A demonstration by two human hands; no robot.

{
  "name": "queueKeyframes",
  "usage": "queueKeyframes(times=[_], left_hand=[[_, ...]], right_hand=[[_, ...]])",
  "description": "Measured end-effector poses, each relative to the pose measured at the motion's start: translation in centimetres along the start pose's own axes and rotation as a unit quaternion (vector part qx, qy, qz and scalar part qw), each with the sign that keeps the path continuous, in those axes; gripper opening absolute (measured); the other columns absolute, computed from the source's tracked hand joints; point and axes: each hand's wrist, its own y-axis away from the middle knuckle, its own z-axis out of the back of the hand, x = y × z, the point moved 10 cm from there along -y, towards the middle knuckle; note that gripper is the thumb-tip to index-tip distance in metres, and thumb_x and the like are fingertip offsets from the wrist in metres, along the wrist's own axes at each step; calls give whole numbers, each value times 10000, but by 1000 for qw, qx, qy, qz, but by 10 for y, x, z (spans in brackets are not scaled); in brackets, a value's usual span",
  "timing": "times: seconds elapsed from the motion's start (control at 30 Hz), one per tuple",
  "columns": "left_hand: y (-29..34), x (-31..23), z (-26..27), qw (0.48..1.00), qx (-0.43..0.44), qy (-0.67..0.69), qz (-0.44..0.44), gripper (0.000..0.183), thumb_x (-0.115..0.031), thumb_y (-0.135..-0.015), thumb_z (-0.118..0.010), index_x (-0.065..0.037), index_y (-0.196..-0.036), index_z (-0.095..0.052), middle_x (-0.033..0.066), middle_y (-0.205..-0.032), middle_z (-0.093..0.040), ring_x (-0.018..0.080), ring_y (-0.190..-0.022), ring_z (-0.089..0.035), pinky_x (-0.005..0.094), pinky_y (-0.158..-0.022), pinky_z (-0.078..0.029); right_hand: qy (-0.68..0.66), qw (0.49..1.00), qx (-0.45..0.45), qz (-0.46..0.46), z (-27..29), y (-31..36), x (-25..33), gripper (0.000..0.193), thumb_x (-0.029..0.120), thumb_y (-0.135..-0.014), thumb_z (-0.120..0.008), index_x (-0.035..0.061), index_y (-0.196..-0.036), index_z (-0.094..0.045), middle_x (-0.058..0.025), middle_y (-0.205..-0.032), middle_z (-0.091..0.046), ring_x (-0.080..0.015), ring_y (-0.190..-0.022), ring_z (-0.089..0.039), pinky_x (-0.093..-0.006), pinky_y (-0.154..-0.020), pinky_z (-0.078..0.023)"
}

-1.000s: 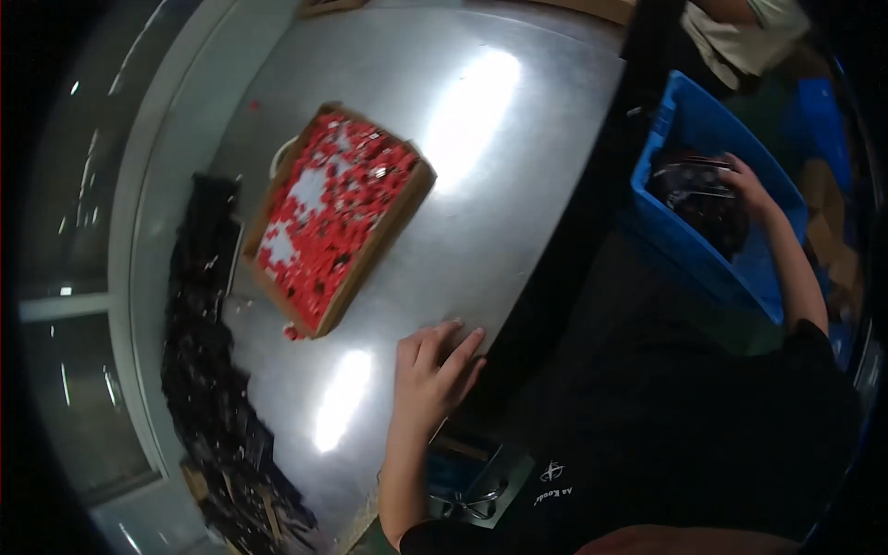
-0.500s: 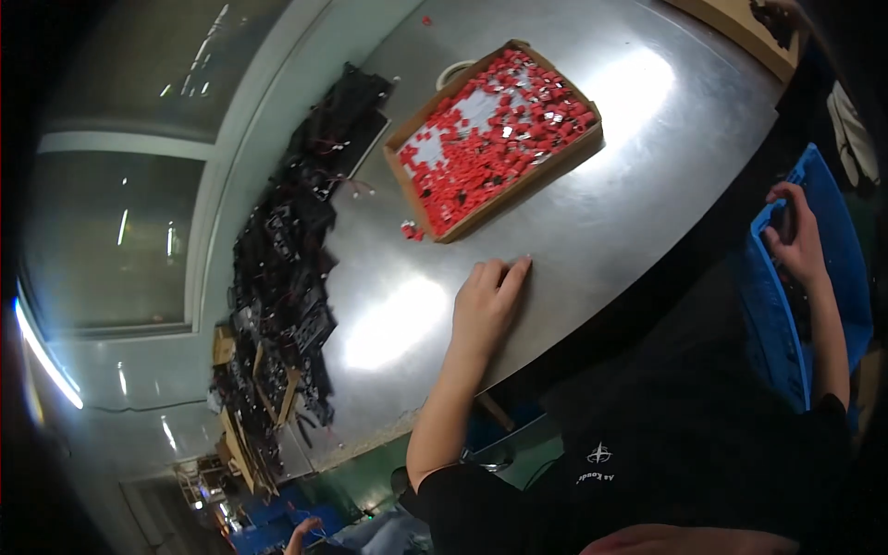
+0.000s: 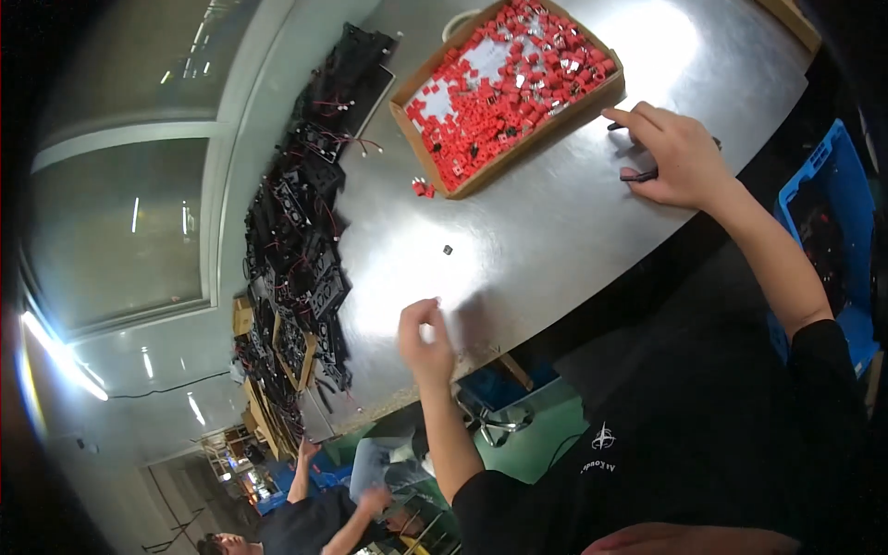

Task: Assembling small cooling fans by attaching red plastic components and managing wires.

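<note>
At left, black parts (image 3: 296, 250) with thin wires lie heaped along the steel table (image 3: 555, 231). The left hand (image 3: 427, 344) curls thumb and forefinger into a ring; I cannot tell whether they pinch anything. Beyond it sits a small, dark, blocky piece (image 3: 448, 250). Farther, a cardboard tray (image 3: 541, 141) holds glossy red pieces (image 3: 499, 109). Right of it, the right hand (image 3: 680, 159) grips a black part (image 3: 640, 175), mostly hidden, slim ends showing.

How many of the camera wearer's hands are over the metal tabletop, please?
2: the left hand, near the small black piece, and the right hand, beside the cardboard tray. Neither is hidden.
</note>
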Motion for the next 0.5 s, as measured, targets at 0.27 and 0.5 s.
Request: queueKeyframes(times=[0.27, 0.5], left_hand=[[21, -42, -61, 946, 253, -163, -120, 784, -456, -864, -717, -216, -1582, -511, 222, -1713, -285, 454, -1565, -266, 595, -1231, -208], [-76, -1, -47, 951, 181, -142, -208, 661, -361, -881, -705, -143, -1495, -590, 176, -1547, -539, 405, -1384, -521, 516, -1117, -422]], right_hand=[[-9, 1000, -2, 3, -3, -6, 8, 758, 169, -742, -827, 119, -1456, -575, -79, -1004, -621, -264, -870, -660, -400, -781, -544], [-29, 999, -6, -16, 1, -4, 8, 759, 127, -696, -822, 95, -1421, -597, -92, -971, -618, -281, -855, -655, -408, -772, -537]])
